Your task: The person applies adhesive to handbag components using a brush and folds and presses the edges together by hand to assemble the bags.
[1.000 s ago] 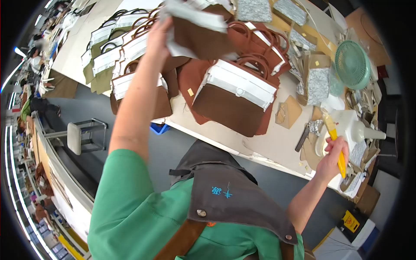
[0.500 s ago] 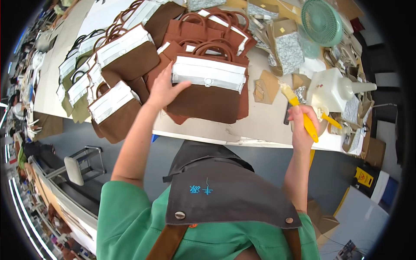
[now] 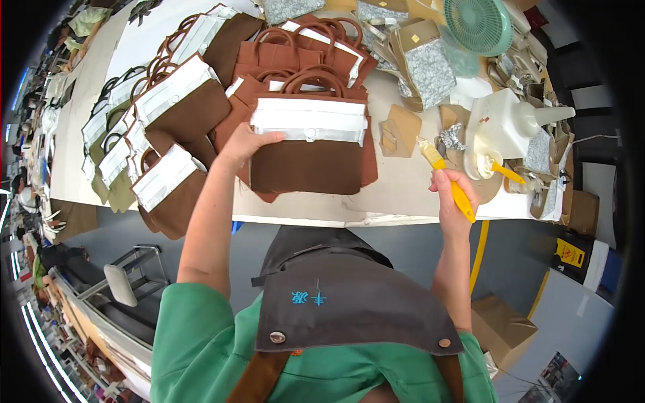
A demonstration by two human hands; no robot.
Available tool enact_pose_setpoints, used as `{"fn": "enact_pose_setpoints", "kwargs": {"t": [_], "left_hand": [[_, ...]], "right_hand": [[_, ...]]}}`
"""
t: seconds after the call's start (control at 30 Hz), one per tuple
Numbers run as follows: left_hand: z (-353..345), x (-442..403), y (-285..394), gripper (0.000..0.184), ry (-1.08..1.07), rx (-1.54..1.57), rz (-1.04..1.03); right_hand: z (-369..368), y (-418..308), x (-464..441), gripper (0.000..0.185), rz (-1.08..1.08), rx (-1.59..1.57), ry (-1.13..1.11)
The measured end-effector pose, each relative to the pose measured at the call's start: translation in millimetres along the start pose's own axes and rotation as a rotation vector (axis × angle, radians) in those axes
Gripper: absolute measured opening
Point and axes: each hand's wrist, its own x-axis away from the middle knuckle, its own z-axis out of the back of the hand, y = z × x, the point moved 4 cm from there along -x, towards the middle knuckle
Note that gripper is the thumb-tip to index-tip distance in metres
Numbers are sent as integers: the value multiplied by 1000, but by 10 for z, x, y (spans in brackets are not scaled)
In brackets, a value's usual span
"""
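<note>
My left hand (image 3: pixel 243 145) is closed on the left edge of a dark brown bag panel (image 3: pixel 306 166), thumb on top and fingers mostly hidden behind. A white covering strip with a round fastener runs across the panel's upper part, and reddish-brown handles rise above it. Reddish-brown bag pieces (image 3: pixel 370 164) lie beneath. Held in my closed right hand (image 3: pixel 457 195) is a brush (image 3: pixel 440 163) with a yellow handle, its pale bristles pointing up and left. A white container (image 3: pixel 485 161) of pale paste, with another yellow-handled tool (image 3: pixel 508 174) in it, sits just right of that hand.
Brown bags (image 3: pixel 185 101) and olive ones (image 3: pixel 114 176) crowd the table's left. More reddish-brown bags (image 3: pixel 275 52) lie behind. A green fan (image 3: pixel 478 27), a white spouted bottle (image 3: pixel 504 124) and tan cardboard pieces (image 3: pixel 404 127) occupy the right. The table edge (image 3: pixel 376 220) faces me.
My left hand has gone from spread fingers to gripping the panel's left edge, and the panel now lies straighter. The brush stays in my right hand. The view has shifted slightly.
</note>
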Motion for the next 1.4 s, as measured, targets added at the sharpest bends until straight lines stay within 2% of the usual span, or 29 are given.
{"fn": "enact_pose_setpoints", "kwargs": {"t": [0.07,0.1,0.17,0.27,0.37,0.43,0.5,0.57,0.6,0.63,0.7,0.73,0.8,0.93,1.0,1.1,1.37,1.4], "left_hand": [[-85,64,5,46,15,-7,-298],[-186,221,60,38,55,45,-363],[-220,371,-29,31,175,-300,-408],[-177,871,340,26,187,-248,-500],[189,913,332,21,127,-14,-461],[466,831,289,19,122,-50,-403],[718,501,16,20,144,-75,-407],[894,312,-56,27,365,-396,-433],[984,207,-81,43,308,-635,-246],[1009,134,-67,43,297,-632,-241],[943,110,188,61,334,-383,-713],[934,28,333,61,326,-380,-716],[800,-175,655,75,223,-557,-779],[496,-947,943,77,116,-743,-720],[349,-1113,1001,76,2,-949,-502],[288,-1053,1067,73,50,-981,-509],[317,-891,934,59,164,-997,-764],[337,-826,949,52,187,-954,-814]], "right_hand": [[-24,4,-15,12,-15,-16,20],[-21,4,-42,12,-4,-10,31],[-34,11,-94,12,5,-4,34],[-69,40,-156,12,-18,-25,83],[-190,34,-221,12,-19,-31,51],[-314,3,-220,12,-67,8,41],[-472,-30,-221,12,-54,10,39],[-619,-76,-247,11,-46,15,18],[-693,-98,-279,11,-39,21,10],[-755,-109,-302,11,-37,28,7],[-860,-105,-345,11,-58,32,15],[-916,-111,-391,10,-62,27,23],[-1085,-151,-425,10,-60,-2,36],[-1352,-217,-454,11,-69,-55,46],[-1417,-239,-467,11,-81,-50,67],[-1417,-238,-455,11,-95,-36,114],[-1515,-26,-333,10,-146,-17,199],[-1539,-25,-337,11,-113,20,179]]}}
